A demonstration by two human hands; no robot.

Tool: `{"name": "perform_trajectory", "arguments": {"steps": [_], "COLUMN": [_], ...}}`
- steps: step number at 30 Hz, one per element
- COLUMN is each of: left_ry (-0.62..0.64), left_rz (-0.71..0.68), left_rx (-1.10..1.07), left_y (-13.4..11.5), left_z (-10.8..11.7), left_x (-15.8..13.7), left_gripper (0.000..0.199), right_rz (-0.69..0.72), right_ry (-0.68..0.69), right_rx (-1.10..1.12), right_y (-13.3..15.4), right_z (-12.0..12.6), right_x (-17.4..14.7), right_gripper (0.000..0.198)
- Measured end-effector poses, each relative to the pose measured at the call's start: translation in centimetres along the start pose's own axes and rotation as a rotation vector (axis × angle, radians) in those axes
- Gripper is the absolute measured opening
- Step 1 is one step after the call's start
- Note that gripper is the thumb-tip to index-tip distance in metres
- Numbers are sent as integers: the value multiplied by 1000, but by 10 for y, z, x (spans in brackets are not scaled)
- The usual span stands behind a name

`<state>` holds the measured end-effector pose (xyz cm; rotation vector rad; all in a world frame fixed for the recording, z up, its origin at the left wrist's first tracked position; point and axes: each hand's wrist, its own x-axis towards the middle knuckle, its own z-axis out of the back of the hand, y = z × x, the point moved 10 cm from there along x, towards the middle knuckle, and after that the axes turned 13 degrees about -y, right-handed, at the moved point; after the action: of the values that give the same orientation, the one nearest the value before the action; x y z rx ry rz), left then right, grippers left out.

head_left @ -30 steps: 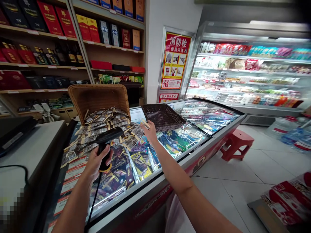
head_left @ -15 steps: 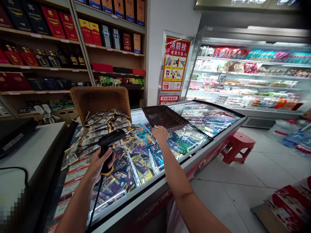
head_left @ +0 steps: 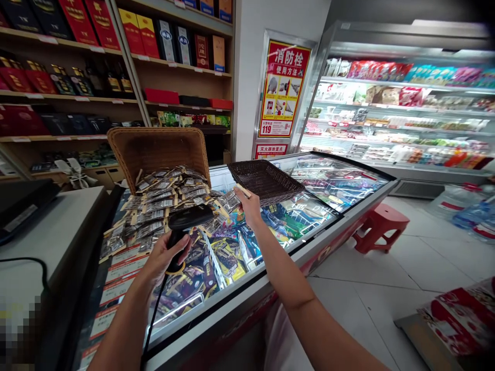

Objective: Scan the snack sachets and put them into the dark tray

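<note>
Head view, looking down over a long freezer chest (head_left: 270, 268) with a glass top.

Left hand (head_left: 164, 260) wrapped tight around the handle of a black scanner (head_left: 185, 224). Scanner head pointing forward, over the glass. Black cord (head_left: 152, 319) hanging down from the handle, along the arm.

Right hand (head_left: 247, 206) stretched out farther, over the glass. Fingers pinched on a small packet (head_left: 242, 189), held up just beside the near edge of a dark flat basket (head_left: 265, 180). Cannot tell if packet and basket touch.

Dark flat basket resting on the freezer glass, right of the middle.

Big tan basket (head_left: 158, 149) tipped on its side at the back left of the freezer. Heap of small packets (head_left: 162, 206) spilling out of it onto the glass, toward the scanner. Some lying right under the scanner head.

Under the glass, bright frozen treats (head_left: 228, 257) in rows. White price tags (head_left: 119, 270) along the left edge of the freezer.

To the left, a white counter (head_left: 50, 237) with a dark screen (head_left: 23, 203) on it.

Behind, wood shelves (head_left: 116, 98) full of red and dark boxes and bottles. Red and yellow sign (head_left: 284, 90) on the wall. To the right, an open cooler (head_left: 406, 113) with many packs. Red stool (head_left: 381, 226) on the tiled floor beside the freezer. Red and white box (head_left: 460, 319) at the lower right corner.
</note>
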<state>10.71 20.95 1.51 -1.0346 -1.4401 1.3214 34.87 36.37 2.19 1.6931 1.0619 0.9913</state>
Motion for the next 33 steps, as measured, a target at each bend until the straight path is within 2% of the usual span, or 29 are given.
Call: {"name": "perform_trajectory", "arguments": {"steps": [9,24,27,33], "left_ry": [10,1,-14,-89], "left_rz": [10,-21,-7,-1], "left_rx": [6,-10,-39,-89], "left_y": [7,5,4,1], "left_z": [-11,-10,-9,-4], "left_x": [-3,-2,-1,1], "left_gripper": [51,46,49,52], "right_rz": [26,-20,-19,-36], "right_ry": [-38,-58,-149,-493], "right_rx": [20,-8,33,373], "right_y": [-1,-8,-9,-15], "right_z": [4,6,15,59], "right_x": [6,8,13,35], "right_gripper": [51,50,44,27]}}
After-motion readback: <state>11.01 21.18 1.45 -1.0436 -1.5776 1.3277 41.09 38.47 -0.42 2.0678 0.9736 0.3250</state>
